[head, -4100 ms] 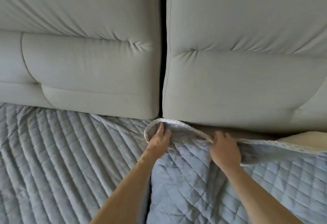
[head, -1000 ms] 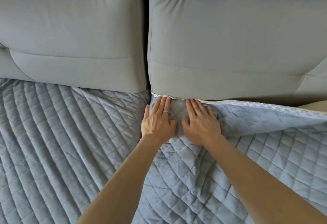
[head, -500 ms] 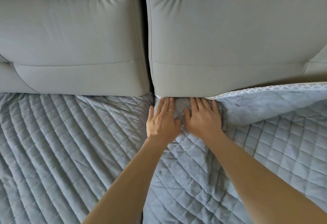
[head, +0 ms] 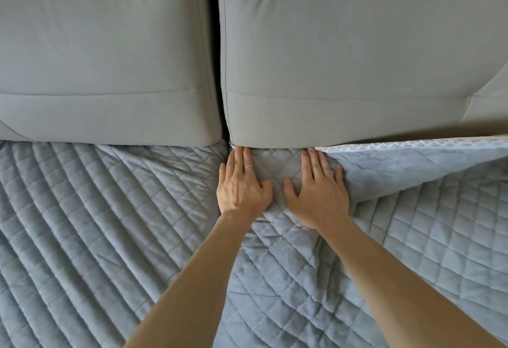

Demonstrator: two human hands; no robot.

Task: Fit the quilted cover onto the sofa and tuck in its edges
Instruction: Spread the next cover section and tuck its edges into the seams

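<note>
The blue-grey quilted cover (head: 288, 270) lies over the sofa seat. Both hands press flat on it at the foot of the right back cushion (head: 343, 59). My left hand (head: 242, 182) has straight fingers reaching the crease where seat meets back, beside the gap between the cushions. My right hand (head: 319, 191) lies spread a little to the right, fingertips at the same crease. Right of my right hand the cover's lace-trimmed edge (head: 406, 145) is folded back and lies loose on the seat, outside the crease.
The left back cushion (head: 104, 59) stands above a stretch of cover (head: 82, 224) whose edge goes under it. A dark vertical gap (head: 217, 53) separates the two cushions. A strip of bare pale sofa (head: 489, 130) shows at the far right.
My hands have spread apart along the crease, the right one sliding rightward. More of the cover's edge between them has gone under the right cushion. The view has shifted slightly.
</note>
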